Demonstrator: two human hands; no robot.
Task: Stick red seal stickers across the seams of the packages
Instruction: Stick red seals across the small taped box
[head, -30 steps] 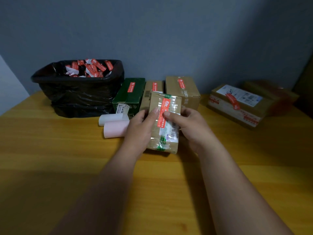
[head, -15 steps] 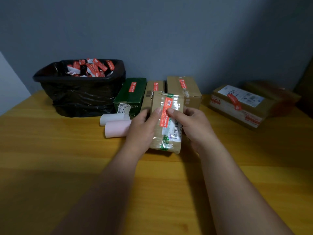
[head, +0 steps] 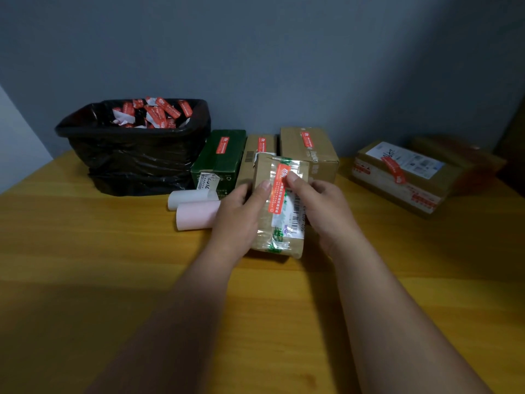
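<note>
A small brown taped package (head: 279,234) with green print and a barcode label lies on the wooden table (head: 85,251) in the middle. A red seal sticker (head: 279,194) runs lengthwise along its top. My left hand (head: 241,214) holds the package's left side, thumb on top beside the sticker. My right hand (head: 321,206) holds the right side, and its thumb presses the sticker's upper end.
Behind stand a green box (head: 220,160), a narrow brown box (head: 260,155) and a larger brown box (head: 308,149), each with a red sticker. A black-lined bin (head: 136,157) of sticker scraps sits back left. Two paper rolls (head: 196,209) lie left; a labelled carton (head: 403,174) right.
My right thumb has slid up along the red sticker toward its far end. The package has shifted slightly away from me; my left hand keeps its hold.
</note>
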